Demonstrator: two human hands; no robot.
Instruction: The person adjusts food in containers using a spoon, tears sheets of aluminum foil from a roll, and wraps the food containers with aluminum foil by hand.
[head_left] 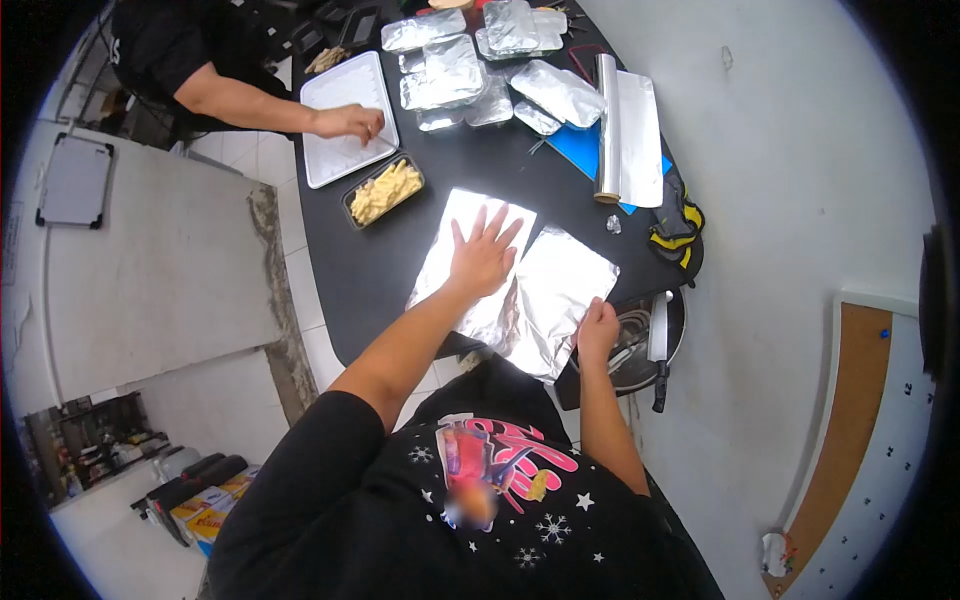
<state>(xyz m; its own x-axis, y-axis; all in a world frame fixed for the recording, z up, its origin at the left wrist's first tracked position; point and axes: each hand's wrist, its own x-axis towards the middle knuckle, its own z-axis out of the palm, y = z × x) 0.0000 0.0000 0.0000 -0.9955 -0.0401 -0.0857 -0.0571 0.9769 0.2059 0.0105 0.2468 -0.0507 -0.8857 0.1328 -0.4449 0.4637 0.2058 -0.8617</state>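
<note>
A crumpled sheet of aluminium foil [566, 278] lies over the near edge of the black table, with a crease or tear down its middle. My left hand [483, 258] presses flat on its left part, fingers spread. At the right edge of the foil, my right hand [598, 330] pinches the border between thumb and fingers. Beyond my left hand stands a clear plastic tub [352, 217] filled with pale yellow pieces [386, 192]. A small foil ball [613, 224] rests to the right of the sheet.
A co-worker's hand [348, 123] is over a white tray [318, 172]. Several foil-covered containers [452, 70] are stacked at the back. A foil roll [607, 130] lies on a blue sheet [578, 152]. At right are black-and-yellow gloves [676, 235] and a knife [658, 340] beside a round pan.
</note>
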